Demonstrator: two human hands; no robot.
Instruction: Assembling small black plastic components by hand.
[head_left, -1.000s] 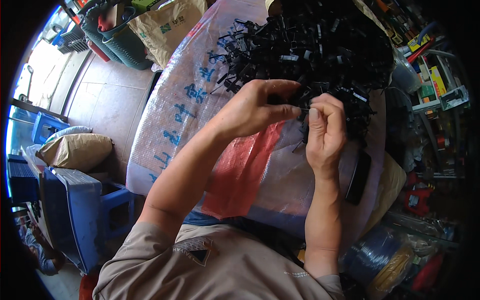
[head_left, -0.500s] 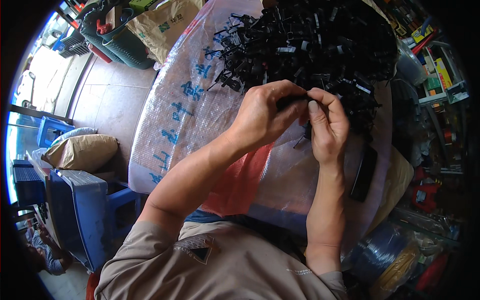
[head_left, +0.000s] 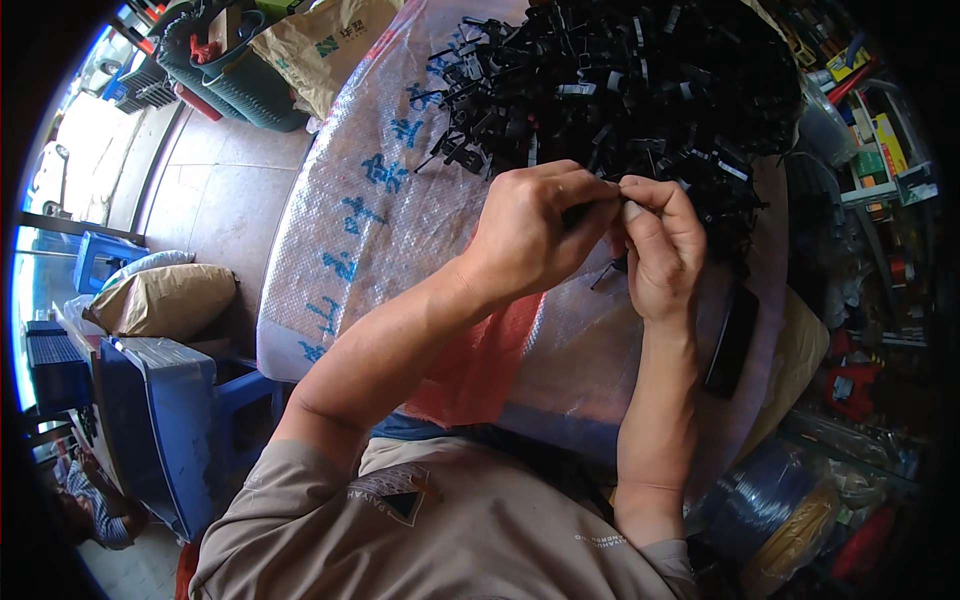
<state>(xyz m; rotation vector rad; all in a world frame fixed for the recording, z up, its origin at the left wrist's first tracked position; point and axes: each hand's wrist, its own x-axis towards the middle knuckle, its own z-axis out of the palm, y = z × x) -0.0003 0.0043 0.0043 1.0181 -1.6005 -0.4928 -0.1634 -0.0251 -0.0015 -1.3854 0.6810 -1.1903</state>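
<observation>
My left hand [head_left: 535, 235] is closed around a small black plastic part [head_left: 577, 213], most of it hidden by the fingers. Close beside it, my right hand [head_left: 667, 250] pinches with thumb and forefinger where the two hands' fingertips meet. Whatever lies in that pinch is too small and covered to make out. Just beyond both hands spreads a large heap of black plastic parts [head_left: 600, 90], some with pale clips or bands. The heap rests on a translucent woven plastic sheet [head_left: 320, 270] with blue writing.
A black phone-like slab [head_left: 732, 343] lies right of my right forearm. Red woven cloth [head_left: 470, 370] shows under my arms. On the left stand a blue plastic stool [head_left: 165, 430], a brown sack [head_left: 170, 303] and a green basket [head_left: 250, 95]. Crowded shelves [head_left: 880, 150] line the right; a person sits far lower left.
My right hand has shifted slightly to the right, its fingers curling a little more. The left hand stays nearly in place, still gripping the black part.
</observation>
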